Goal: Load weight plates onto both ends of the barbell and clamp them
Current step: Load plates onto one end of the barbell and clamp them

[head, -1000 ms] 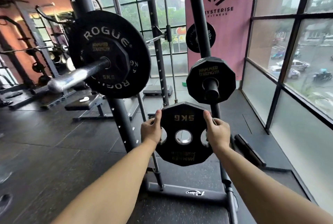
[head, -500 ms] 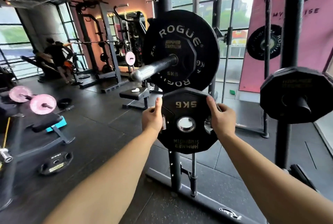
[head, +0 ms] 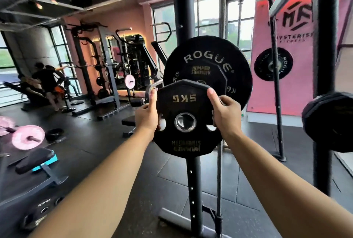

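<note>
Held plate: a 5 kg plate (head: 188, 121), black, lettering upside down, carried upright in front of the Rogue plate (head: 225, 60) and overlapping its lower left.
Left hand (head: 148, 116): closed on the held plate's left edge, thumb on the face.
Right hand (head: 226, 112): closed on its right edge, thumb on the face, fingers through a grip slot.
Barbell sleeve (head: 151, 89): its bare end shows just left of the Rogue plate, above the held plate's centre hole (not yet threaded).
Already loaded: the Rogue plate, with a smaller Hammer Strength plate (head: 205, 71) seated against it on the same sleeve.
Clamp: none visible on this end; cannot tell whether one lies nearby.
Far end of barbell: hidden behind the Rogue plate; its state is unknown.
Rack upright (head: 193, 190): stands directly behind and below the Rogue plate.
Progress (a judgement): mid-loading on this end. Left: slide the held plate on, clamp, check the other end.
</note>
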